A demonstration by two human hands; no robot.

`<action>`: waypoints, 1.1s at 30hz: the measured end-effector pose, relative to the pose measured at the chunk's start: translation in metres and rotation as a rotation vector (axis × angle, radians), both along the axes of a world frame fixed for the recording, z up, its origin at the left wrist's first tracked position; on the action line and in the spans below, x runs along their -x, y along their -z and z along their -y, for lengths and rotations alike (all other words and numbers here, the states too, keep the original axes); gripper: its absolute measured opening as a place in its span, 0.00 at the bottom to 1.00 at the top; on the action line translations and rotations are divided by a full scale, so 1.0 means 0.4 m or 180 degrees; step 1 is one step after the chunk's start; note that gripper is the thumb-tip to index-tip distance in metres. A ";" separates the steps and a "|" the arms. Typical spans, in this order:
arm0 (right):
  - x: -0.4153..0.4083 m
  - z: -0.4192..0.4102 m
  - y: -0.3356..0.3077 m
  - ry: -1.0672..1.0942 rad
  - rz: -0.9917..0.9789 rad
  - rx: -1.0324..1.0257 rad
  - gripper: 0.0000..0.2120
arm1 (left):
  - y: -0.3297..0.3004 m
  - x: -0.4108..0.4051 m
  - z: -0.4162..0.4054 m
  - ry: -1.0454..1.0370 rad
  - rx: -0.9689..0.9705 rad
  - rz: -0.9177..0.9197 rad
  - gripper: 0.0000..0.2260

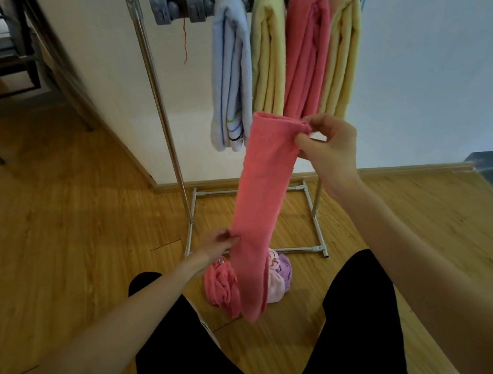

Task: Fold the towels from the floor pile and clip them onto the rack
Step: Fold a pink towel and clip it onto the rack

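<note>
Folding step in hand: the right hand [326, 148] pinches the top corner of a long pink terry towel [261, 213], and the left hand [216, 244] pinches its side edge lower down, above the floor pile of crumpled towels [278, 280]. Judged next: halve it lengthwise, then lift it to a free grey clip [163, 6] on the metal rack [159, 104].

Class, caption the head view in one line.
Both hands stretch a folded pink towel before a rack holding four towels.
</note>
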State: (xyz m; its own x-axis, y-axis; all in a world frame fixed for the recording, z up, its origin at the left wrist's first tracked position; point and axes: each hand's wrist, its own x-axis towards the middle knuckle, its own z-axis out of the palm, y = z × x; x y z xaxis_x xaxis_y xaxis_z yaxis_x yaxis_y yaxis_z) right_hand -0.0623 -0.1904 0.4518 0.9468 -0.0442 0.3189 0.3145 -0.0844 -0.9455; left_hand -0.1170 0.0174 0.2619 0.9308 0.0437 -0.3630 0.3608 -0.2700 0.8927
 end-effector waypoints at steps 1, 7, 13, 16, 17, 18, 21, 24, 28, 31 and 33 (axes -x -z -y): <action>-0.006 0.008 0.025 0.0178 -0.0047 0.0057 0.09 | -0.005 0.000 -0.004 -0.0060 0.0076 0.0015 0.10; -0.003 0.055 0.221 0.0564 -0.0811 0.0719 0.10 | -0.089 -0.021 -0.028 -0.0144 -0.0021 0.0415 0.08; 0.021 0.064 0.346 0.0022 -0.1563 0.1448 0.14 | -0.244 -0.045 -0.023 0.0649 -0.0487 0.0936 0.03; 0.019 0.054 0.381 -0.0310 -0.1739 0.1997 0.16 | -0.303 -0.047 -0.025 0.1179 -0.0713 0.0975 0.03; 0.019 0.051 0.383 -0.0448 -0.1818 0.2144 0.17 | -0.323 -0.046 -0.024 0.1336 -0.0731 0.0971 0.03; 0.017 0.047 0.384 -0.0587 -0.1913 0.2318 0.18 | -0.341 -0.046 -0.023 0.1474 -0.0773 0.0968 0.04; 0.014 0.032 0.382 -0.0885 -0.1878 0.3097 0.20 | -0.382 -0.045 -0.020 0.1783 -0.0875 0.0957 0.04; 0.011 0.010 0.357 -0.0917 -0.0978 0.2324 0.17 | -0.403 -0.044 -0.013 0.1938 -0.0912 0.0959 0.04; 0.013 -0.021 0.268 -0.1847 -0.1306 0.0301 0.21 | -0.410 -0.043 -0.006 0.1999 -0.0895 0.0947 0.04; 0.011 -0.025 0.234 -0.2531 -0.1477 0.0258 0.22 | -0.412 -0.046 -0.006 0.1984 -0.0936 0.0948 0.05; 0.007 -0.022 0.222 -0.2714 -0.1309 0.0708 0.17 | -0.414 -0.048 -0.011 0.1940 -0.0969 0.0958 0.06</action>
State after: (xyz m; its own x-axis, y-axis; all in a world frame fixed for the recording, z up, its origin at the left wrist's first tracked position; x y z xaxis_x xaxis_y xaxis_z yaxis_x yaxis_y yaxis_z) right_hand -0.0653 -0.1815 0.3631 0.6724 0.7295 -0.1258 0.0015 -0.1712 -0.9852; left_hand -0.0979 0.0219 0.4277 0.8795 -0.4540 -0.1429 -0.1801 -0.5953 0.7831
